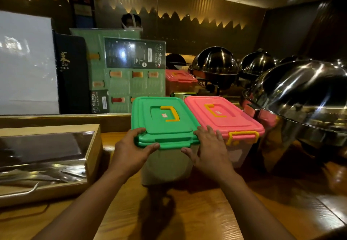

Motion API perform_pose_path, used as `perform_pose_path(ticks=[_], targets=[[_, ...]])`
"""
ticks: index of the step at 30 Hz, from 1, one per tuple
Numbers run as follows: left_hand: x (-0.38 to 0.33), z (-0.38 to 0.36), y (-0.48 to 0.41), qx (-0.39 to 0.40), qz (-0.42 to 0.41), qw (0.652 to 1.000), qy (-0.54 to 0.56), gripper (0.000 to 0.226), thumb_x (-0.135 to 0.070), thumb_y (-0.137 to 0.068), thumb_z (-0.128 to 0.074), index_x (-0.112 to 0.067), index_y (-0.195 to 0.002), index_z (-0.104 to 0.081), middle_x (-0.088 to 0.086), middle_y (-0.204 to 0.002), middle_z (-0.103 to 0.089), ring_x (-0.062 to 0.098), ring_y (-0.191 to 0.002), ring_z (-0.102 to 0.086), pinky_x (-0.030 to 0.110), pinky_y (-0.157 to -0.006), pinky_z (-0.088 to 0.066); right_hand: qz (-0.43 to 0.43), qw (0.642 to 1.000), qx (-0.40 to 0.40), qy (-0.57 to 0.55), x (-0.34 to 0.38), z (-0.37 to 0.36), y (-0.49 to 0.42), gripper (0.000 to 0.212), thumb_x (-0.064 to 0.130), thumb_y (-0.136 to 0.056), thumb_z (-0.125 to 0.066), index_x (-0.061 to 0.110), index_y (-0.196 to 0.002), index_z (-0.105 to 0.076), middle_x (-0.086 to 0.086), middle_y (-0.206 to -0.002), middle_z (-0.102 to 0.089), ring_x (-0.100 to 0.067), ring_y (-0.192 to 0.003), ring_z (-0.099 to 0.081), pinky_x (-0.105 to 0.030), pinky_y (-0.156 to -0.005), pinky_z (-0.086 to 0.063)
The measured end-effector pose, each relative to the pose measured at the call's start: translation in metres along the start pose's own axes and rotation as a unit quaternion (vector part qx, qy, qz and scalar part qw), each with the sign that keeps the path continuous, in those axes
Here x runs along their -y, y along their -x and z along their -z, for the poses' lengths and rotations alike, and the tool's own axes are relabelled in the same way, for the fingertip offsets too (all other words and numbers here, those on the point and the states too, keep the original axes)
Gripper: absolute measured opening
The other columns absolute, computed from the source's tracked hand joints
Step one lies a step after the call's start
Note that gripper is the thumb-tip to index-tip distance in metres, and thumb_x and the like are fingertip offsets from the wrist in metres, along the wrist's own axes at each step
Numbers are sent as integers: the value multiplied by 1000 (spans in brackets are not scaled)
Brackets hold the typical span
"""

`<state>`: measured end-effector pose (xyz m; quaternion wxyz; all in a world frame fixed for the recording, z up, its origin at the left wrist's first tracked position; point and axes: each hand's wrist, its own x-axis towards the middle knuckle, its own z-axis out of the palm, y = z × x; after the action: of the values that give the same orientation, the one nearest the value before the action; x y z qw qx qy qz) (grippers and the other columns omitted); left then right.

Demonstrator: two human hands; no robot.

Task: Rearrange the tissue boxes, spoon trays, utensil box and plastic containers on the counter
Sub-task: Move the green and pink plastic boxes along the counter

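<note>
Two hands: both are gripping the near end of the green-lidded container, one at each corner.
Left hand [131, 146]: it is clasping the near left corner of the green lid [163, 119], fingers curling over the top edge and thumb pressing along the front rim.
Right hand [210, 146]: it is lying on the near right corner of the same lid, fingers spreading flat on top and thumb tucking under the front rim at the clasp; the grip is loose and part-open, yet touching the lid.
Green-lidded container [167, 164]: it is standing upright on the wooden counter [197, 211] at the centre, its pale translucent body showing below the lid, its yellow handle [170, 113] lying flat.
Pink-lidded container [225, 116]: it is sitting at 3 o'clock from the green one, lids touching along the long side; a yellow latch [242, 136] is closing its near end.
Second pink container [179, 80]: it is resting farther back at 12 o'clock, well apart.
Wooden box [48, 162]: it is lying at 9 o'clock, with a glossy dark top; its contents cannot be told.
Menu boards [131, 70]: they are leaning upright at 11 o'clock behind the counter ledge.
Steel domes [304, 97]: they are crowding the 2 o'clock side, the nearest just beside the pink lid.
</note>
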<state>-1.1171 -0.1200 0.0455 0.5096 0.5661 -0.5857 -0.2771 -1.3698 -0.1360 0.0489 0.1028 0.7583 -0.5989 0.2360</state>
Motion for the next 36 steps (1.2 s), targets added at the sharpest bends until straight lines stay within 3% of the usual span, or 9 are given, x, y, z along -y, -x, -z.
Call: perform_pose_path(ticks=[5,13,16,20,24,29,32,36], targets=[[1,-10,-9,-9,4,1000,4,85,-53,-57,-80,-29,-134,-56,-8,-118,-62,10,-105,-64,36,-85,-59,-10,1000,7,-4,-15,-8,-10,90,86,-81,-23,23,-140,-45,-12,-155,-38,-33,-148,-22,-49,-122,-8],[4,-9,-15,-10,22,1000,14,75,-40,-65,-86,-31,-133,-57,-9,-121,-63,8,-105,-65,38,-83,-60,-12,1000,-15,-8,-22,-13,-20,92,92,-75,-31,23,-132,-56,-5,-142,-52,-29,-138,-36,-53,-118,-18],[6,-9,-15,-10,24,1000,17,77,-46,-62,-84,-33,-132,-57,-16,-116,-60,9,-107,-64,40,-84,-60,-11,1000,-23,-12,-22,-15,-21,92,92,-75,-33,22,-130,-58,-6,-141,-53,-29,-138,-37,-52,-118,-19],[9,-9,-15,-14,15,1000,11,75,-53,-60,-84,-38,-129,-58,-10,-123,-62,10,-108,-64,38,-84,-60,-1,1000,-20,-7,-23,-14,-23,93,90,-73,-35,20,-129,-58,-8,-139,-54,-31,-134,-38,-53,-115,-22],[10,3,-14,28,4,999,-26,76,-49,-69,-83,-43,-137,-50,-5,-140,-54,11,-119,-59,39,-91,-57,-4,999,-7,-34,-16,-9,-27,86,81,-72,-42,17,-129,-56,-13,-135,-53,-35,-132,-39,-55,-114,-23],[17,45,-1,64,-8,998,-22,82,-28,-80,-80,-53,-144,-34,-11,-152,-40,12,-127,-52,43,-94,-55,27,985,-89,-144,27,-3,-23,61,56,-79,-61,12,-122,-62,-18,-133,-53,-35,-126,-46,-50,-107,-38],[31,92,9,26,-14,998,-52,75,-29,-80,-79,-49,-141,-40,-4,-146,-48,13,-128,-51,44,-94,-55,95,962,-126,-224,77,-6,-19,42,38,-82,-68,10,-114,-65,-14,-123,-58,-30,-117,-55,-44,-100,-46],[60,177,25,-54,-37,987,-144,57,-31,-83,-77,-48,-130,-50,-9,-126,-58,12,-116,-57,43,-89,-56,156,951,-86,-252,160,-27,-11,28,27,-87,-71,13,-111,-65,-5,-111,-61,-18,-103,-56,-27,-88,-45]])
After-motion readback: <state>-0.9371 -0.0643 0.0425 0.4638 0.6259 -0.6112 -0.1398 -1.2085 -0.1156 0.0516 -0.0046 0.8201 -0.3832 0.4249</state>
